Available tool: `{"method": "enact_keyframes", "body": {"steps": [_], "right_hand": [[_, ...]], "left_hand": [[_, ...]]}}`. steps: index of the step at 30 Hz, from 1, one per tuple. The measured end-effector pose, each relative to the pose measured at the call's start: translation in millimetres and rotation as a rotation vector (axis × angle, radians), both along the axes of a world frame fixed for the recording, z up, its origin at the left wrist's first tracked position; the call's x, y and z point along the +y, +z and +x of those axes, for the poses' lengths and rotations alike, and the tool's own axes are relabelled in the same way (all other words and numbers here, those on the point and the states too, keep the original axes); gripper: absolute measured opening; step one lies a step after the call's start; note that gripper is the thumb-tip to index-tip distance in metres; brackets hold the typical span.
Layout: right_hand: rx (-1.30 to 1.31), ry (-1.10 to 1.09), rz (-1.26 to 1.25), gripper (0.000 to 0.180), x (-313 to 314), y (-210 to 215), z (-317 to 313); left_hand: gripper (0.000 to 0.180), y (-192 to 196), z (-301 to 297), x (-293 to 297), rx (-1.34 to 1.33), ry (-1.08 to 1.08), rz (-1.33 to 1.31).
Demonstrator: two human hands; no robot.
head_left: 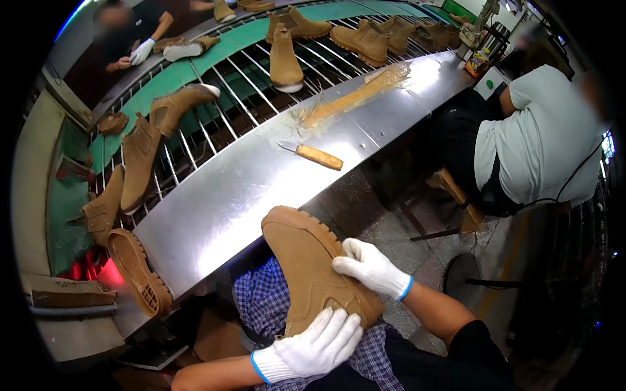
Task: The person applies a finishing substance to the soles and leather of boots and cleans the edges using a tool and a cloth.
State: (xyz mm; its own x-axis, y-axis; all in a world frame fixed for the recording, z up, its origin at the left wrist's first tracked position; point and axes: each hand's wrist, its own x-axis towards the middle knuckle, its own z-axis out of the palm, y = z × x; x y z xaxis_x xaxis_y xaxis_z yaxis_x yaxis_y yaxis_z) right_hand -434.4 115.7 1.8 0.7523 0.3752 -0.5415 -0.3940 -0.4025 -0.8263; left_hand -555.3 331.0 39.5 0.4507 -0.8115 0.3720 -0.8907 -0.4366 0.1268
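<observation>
A tan ankle boot (303, 260) with a lugged sole rests over my lap, toe pointing up and away, sole edge to the right. My left hand (319, 342), in a white knit glove with a blue cuff, is closed over the boot's upper near the ankle opening; its thumb is hidden. My right hand (375, 266), gloved the same way, grips the sole edge on the right with bent fingers. On the metal bench (215, 202) beyond lies a small pointed tool (318, 156) with a wooden handle. A loose brown sole (138, 274) leans at the bench's left end.
Several tan boots (284, 62) stand and lie along the curved roller conveyor (241, 91) behind the bench. Brown tape (355, 98) covers part of the benchtop. A person in a pale shirt (541, 137) sits at the right; a gloved co-worker (124, 39) is across the conveyor.
</observation>
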Motion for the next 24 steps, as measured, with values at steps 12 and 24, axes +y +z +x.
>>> {"method": "enact_keyframes", "body": {"steps": [12, 24], "right_hand": [[-0.092, 0.461, -0.431, 0.059, 32, 52, 54], [-0.455, 0.853, -0.787, 0.064, 91, 71, 84]], "left_hand": [[0.04, -9, -7, 8, 0.025, 0.018, -0.07], [0.055, -27, -6, 10, 0.157, -0.086, -0.11]]}}
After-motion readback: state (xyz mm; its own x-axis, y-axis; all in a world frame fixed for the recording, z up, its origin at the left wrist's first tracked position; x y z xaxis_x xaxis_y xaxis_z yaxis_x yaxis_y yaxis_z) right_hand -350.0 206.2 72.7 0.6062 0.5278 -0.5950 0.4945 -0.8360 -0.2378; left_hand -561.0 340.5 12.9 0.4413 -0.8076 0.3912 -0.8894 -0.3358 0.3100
